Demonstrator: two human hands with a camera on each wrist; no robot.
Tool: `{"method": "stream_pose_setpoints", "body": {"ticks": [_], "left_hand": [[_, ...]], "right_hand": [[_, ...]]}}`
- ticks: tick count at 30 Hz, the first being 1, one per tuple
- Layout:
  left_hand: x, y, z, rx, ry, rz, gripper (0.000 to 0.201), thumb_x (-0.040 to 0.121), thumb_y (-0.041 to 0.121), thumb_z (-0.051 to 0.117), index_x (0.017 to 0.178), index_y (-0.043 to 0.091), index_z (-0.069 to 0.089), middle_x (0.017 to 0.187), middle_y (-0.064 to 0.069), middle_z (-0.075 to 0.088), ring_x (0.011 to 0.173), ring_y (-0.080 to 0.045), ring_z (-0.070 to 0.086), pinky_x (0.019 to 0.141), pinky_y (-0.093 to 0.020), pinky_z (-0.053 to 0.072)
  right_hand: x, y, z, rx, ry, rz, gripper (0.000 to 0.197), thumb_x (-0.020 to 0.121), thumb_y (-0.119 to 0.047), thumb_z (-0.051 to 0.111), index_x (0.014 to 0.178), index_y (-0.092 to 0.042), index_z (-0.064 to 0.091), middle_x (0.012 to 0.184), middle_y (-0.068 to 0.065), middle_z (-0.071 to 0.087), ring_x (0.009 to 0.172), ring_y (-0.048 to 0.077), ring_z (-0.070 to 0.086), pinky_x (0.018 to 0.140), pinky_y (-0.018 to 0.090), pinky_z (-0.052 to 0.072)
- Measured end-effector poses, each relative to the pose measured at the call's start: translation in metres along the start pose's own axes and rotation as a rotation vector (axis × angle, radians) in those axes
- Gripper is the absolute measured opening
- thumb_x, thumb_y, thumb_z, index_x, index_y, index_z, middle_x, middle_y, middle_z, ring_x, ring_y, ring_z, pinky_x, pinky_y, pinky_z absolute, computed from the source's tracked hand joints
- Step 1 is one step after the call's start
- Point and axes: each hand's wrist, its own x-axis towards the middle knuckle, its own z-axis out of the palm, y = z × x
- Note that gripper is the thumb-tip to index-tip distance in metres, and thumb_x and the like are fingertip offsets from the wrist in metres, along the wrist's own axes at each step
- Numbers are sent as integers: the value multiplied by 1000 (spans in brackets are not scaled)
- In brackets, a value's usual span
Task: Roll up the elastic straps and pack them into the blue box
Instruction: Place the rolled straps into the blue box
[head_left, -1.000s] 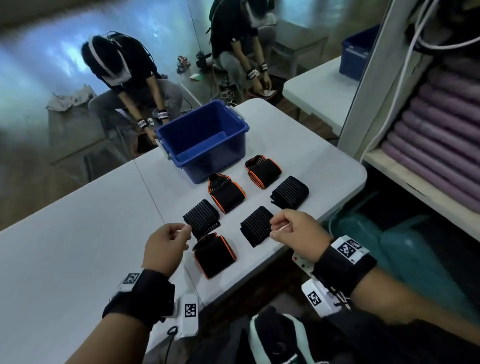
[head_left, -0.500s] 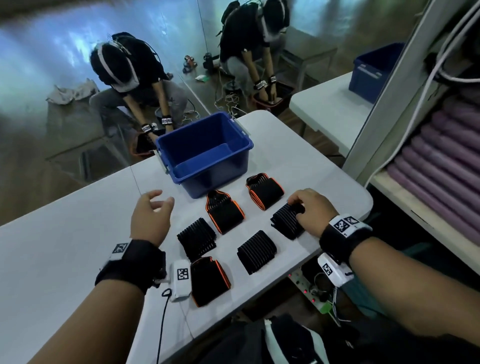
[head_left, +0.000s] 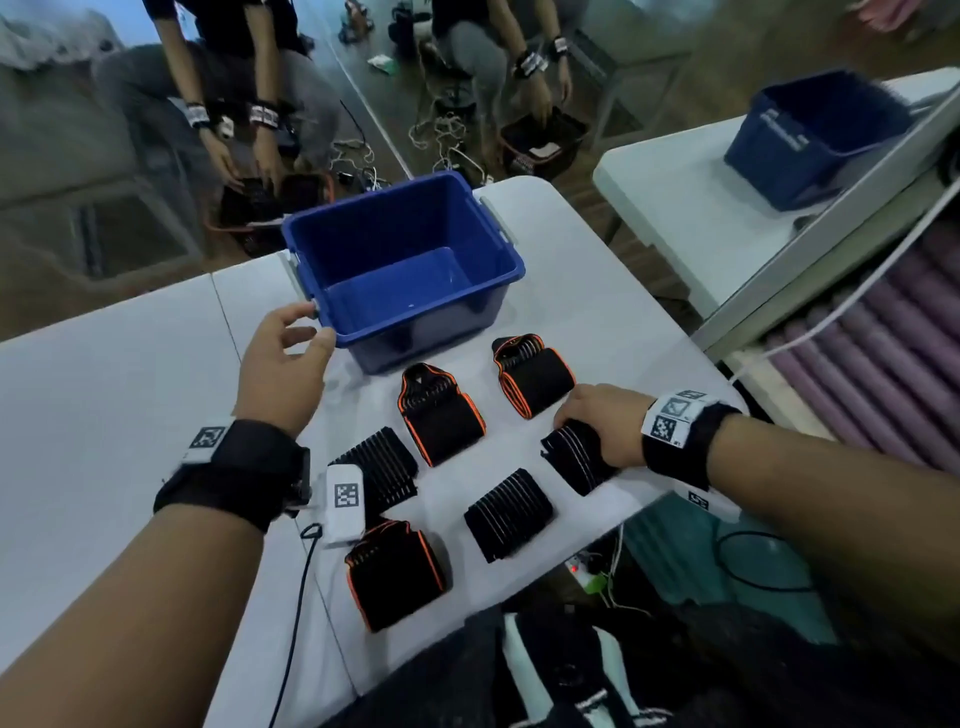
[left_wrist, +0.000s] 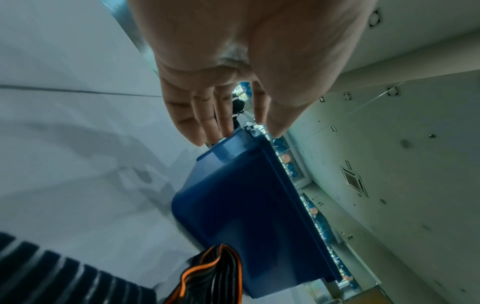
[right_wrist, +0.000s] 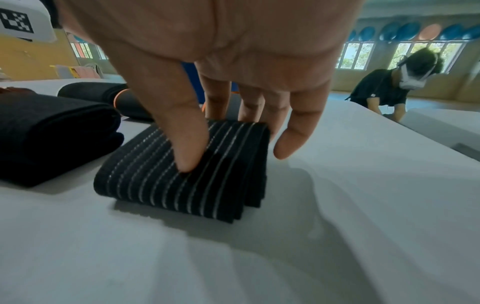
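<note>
Pickup is the step in hand: a striped strap (right_wrist: 187, 170), lying folded on the surface (head_left: 104, 415) at its right edge, is clamped between thumb and fingers (right_wrist: 179, 131) of the right hand (head_left: 602, 426). The left hand (head_left: 280, 364), fingers spread and holding nothing, is held by the empty blue box (head_left: 405, 270), probably to steady it. Lifting and rolling are called for next. Contact with the box rim cannot be told.

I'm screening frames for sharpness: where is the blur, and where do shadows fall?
Head view: the far blue box at top right is smeared, the near blue box crisp. Left wrist view: the left hand is soft. Right wrist view: the striped strap is sharp and casts a shadow on the table.
</note>
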Motion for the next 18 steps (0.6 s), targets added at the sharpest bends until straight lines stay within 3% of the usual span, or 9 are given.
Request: {"method": "stream_pose_setpoints", "body": {"ticks": [2,12,18], "left_hand": [[-1,-1,2,-30,-9,-9,32,95,32,59,127,33,57,114,-2,68,101,-22,68,71,-37,59],[-2,5,6,-43,35,-13,42,94,33,57,134,43,52,109,0,71,101,-20,68,80,-47,62],[-3,10,13,-114,50,-87,41,99,22,57,138,32,52,106,-6,73,91,-22,73,83,-46,61]], "right_hand": [[3,2,2,-11,16,-19,51,75,-8,62,122,-28,62,123,2,53,107,24,57,94,39,48],[16,13,6,-81,-108,-41,49,78,-10,58,123,-30,56,115,-2,60,112,22,47,96,42,46],[17,15,7,-120,-112,-89,33,81,-12,57,111,-25,56,107,2,61,103,24,55,88,40,49]]}}
